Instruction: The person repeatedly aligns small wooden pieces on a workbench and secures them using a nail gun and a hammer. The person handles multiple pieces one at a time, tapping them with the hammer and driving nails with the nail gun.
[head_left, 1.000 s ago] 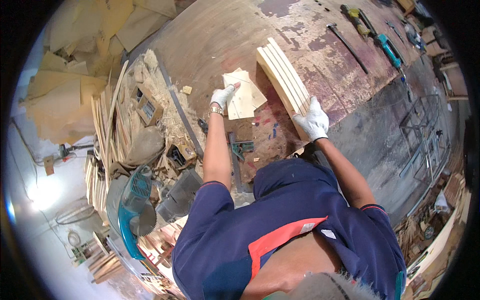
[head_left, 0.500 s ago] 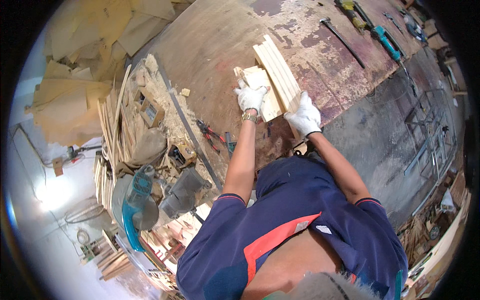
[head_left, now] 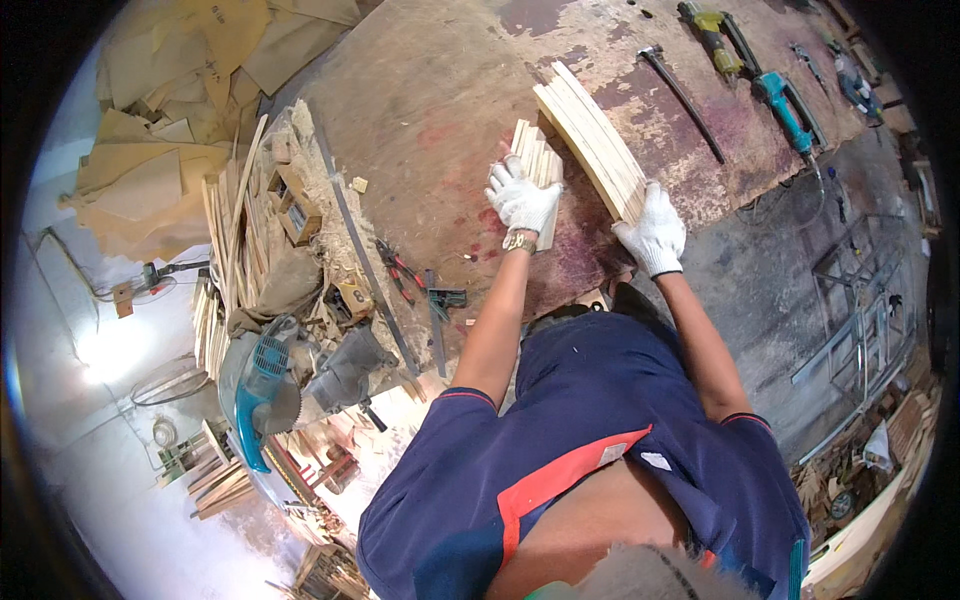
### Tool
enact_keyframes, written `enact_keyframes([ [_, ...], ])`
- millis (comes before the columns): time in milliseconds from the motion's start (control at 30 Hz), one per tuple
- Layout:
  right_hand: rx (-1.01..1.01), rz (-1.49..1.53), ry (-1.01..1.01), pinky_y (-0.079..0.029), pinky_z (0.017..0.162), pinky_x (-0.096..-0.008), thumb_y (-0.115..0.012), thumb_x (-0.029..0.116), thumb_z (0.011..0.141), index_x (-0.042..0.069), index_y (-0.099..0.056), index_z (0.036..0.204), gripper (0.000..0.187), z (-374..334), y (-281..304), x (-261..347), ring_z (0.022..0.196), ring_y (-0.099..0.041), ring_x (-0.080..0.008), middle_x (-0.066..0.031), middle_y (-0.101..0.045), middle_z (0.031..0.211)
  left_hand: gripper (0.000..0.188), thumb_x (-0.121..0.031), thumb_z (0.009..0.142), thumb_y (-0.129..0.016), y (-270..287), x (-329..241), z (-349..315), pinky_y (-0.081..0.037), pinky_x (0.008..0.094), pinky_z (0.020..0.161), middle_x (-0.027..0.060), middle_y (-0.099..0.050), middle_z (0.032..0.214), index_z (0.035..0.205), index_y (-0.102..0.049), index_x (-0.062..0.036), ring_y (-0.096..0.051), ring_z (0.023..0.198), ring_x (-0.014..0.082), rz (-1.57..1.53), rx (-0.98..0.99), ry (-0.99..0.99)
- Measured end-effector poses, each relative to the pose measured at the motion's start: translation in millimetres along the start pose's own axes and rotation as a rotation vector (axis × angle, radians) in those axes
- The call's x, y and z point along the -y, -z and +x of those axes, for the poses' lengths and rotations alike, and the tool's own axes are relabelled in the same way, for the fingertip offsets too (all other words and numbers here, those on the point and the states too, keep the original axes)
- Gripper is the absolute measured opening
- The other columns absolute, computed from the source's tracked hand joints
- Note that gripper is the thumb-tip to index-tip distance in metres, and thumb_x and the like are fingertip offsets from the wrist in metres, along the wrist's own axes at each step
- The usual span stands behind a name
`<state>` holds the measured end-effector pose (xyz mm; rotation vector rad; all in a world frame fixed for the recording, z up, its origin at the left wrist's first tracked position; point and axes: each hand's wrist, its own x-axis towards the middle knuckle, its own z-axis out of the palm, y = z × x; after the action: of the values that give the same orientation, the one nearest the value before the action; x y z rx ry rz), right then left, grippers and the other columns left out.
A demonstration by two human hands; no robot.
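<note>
My left hand, in a white knit glove with a watch at the wrist, grips a short set of pale wooden strips lying on the worn table, its palm across them. My right hand, gloved alike, is closed round the near end of a longer bundle of pale wooden strips. The strips in this bundle lie side by side and slant away to the far left. A narrow gap runs between the two sets. The fingers under the longer bundle are hidden.
On the worn table, red-handled pliers and a dark clamp-like tool lie left of my forearm. A hammer and teal power tool lie far right. A mitre saw stands left, near wood offcuts.
The longer bundle has moved right with my right hand, away from the short strips it lay against. My left hand has turned the short strips, which now lie more neatly together.
</note>
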<state>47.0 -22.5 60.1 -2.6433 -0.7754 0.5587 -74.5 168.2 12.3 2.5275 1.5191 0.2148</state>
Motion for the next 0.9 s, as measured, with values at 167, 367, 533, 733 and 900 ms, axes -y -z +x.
enact_keyframes([
  [167, -0.049, 0.093, 0.083, -0.053, 0.094, -0.0469, -0.085, 0.034, 0.067, 0.005, -0.046, 0.136, 0.084, 1, -11, -7, 0.116, -0.058, -0.0363, -0.0186, -0.056, 0.121, 0.108, -0.052, 0.064, -0.082, 17, 5, 14, -0.036, 0.0526, 0.112, 0.0248, -0.047, 0.142, 0.148, -0.036, -0.0031, -0.045, 0.135, 0.0404, 0.002, 0.215, 0.141],
  [367, -0.007, 0.111, 0.151, -0.053, 0.092, -0.0460, -0.084, 0.030, 0.067, 0.004, -0.042, 0.138, 0.086, 3, 0, -10, 0.113, -0.058, -0.0381, -0.0198, -0.055, 0.119, 0.108, -0.056, 0.064, -0.082, 18, -2, 20, -0.043, 0.0474, 0.110, 0.0305, -0.044, 0.147, 0.144, -0.037, 0.0000, -0.051, 0.131, 0.0418, -0.010, 0.215, 0.196],
  [533, 0.081, 0.095, 0.119, -0.050, 0.096, -0.0473, -0.084, 0.031, 0.068, 0.005, -0.043, 0.138, 0.085, 0, 5, -14, 0.112, -0.060, -0.0364, -0.0183, -0.056, 0.119, 0.112, -0.064, 0.069, -0.075, 12, 17, -48, -0.038, 0.0478, 0.115, 0.0308, -0.041, 0.152, 0.153, -0.034, -0.0009, -0.047, 0.137, 0.0411, 0.157, 0.258, 0.058],
  [733, -0.043, 0.020, 0.236, -0.029, 0.109, -0.0707, -0.080, 0.051, 0.068, 0.008, -0.045, 0.147, 0.097, 10, 21, 22, 0.132, -0.045, -0.0425, -0.0213, -0.053, 0.137, 0.101, -0.058, 0.072, -0.077, 8, 16, -78, -0.037, 0.0468, 0.114, 0.0229, -0.049, 0.149, 0.148, -0.043, -0.0003, -0.050, 0.134, 0.0354, 0.124, 0.188, -0.243],
  [900, -0.040, 0.165, -0.018, -0.051, 0.092, -0.0583, -0.080, 0.031, 0.070, 0.007, -0.044, 0.139, 0.081, 32, 0, 35, 0.118, -0.056, -0.0494, -0.0281, -0.050, 0.133, 0.091, -0.047, 0.066, -0.086, -11, 35, -66, -0.047, 0.0440, 0.104, 0.0210, -0.058, 0.132, 0.134, -0.050, 0.0011, -0.058, 0.117, 0.0364, -0.191, -0.036, -0.153],
])
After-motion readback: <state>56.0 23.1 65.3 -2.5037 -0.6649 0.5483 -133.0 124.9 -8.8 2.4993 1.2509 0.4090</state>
